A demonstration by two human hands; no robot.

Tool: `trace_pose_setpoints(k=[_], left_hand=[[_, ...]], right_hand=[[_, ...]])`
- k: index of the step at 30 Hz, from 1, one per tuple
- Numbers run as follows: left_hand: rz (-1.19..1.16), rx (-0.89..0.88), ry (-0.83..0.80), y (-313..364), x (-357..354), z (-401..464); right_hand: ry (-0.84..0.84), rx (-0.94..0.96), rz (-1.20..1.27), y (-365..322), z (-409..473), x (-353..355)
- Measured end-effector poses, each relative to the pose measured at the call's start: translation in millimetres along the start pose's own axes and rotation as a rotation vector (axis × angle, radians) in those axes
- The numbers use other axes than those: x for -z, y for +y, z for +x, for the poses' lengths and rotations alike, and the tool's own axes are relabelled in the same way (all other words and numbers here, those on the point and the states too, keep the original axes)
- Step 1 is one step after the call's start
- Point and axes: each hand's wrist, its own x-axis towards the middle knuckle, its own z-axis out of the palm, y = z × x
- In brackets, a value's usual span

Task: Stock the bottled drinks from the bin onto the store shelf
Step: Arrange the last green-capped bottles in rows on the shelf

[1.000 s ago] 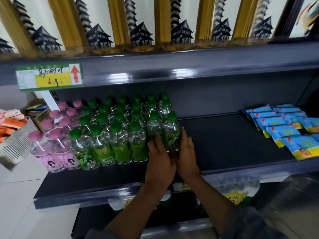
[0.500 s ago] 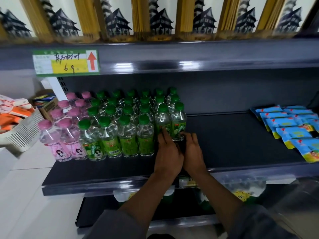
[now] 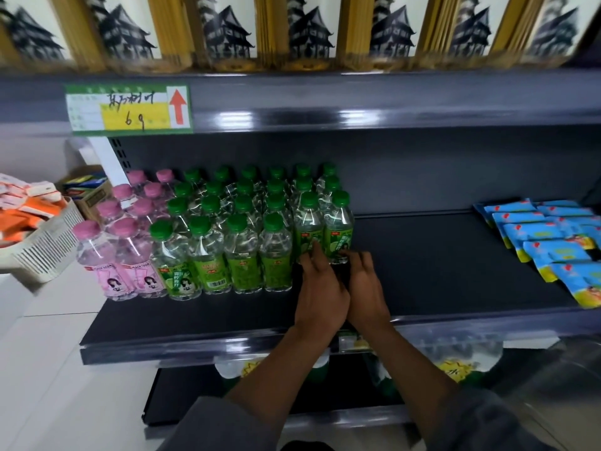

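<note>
On the dark store shelf (image 3: 422, 265) we see the stocking well under way: a block of green-capped bottles (image 3: 240, 229) stands in tidy rows at the left half, flanked on its far left by pink-capped bottles (image 3: 113, 255), while the right half lies bare as far as the blue snack packets (image 3: 553, 242). At the block's right edge we find the two bottles now in hand, the left of the pair (image 3: 307, 229) and the right of the pair (image 3: 338, 226), standing upright and set back from the front row. Our left hand (image 3: 320, 297) has its fingers spread loosely against the base of the first; our right hand (image 3: 367, 288) lies just beside it, fingers open and low at the foot of the second, neither grip closed around a bottle. To do this step well, we judge, the pair should be nudged from low down, so they slide rather than tip, until labels face out and they sit flush with their neighbours (a push near the cap would likely topple them into the rows). The bin named in the task is nowhere in view. The lower shelf (image 3: 260, 402) is largely masked by our forearms, its contents hard to make out. The basket at the left (image 3: 45, 242) is cut off, and the price tag (image 3: 128, 109) is handwritten and scarcely legible.
</note>
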Motion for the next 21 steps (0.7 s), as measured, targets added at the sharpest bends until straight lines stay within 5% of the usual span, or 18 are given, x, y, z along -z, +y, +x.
trace_pose_setpoints(k=[11, 21], left_hand=[[0.166, -0.185, -0.079, -9, 48, -21], [0.587, -0.307, 0.205, -45, 106, -39]], right_hand=[[0.063, 0.043, 0.030, -7, -5, 7], [0.098, 0.059, -0.071, -14, -11, 6]])
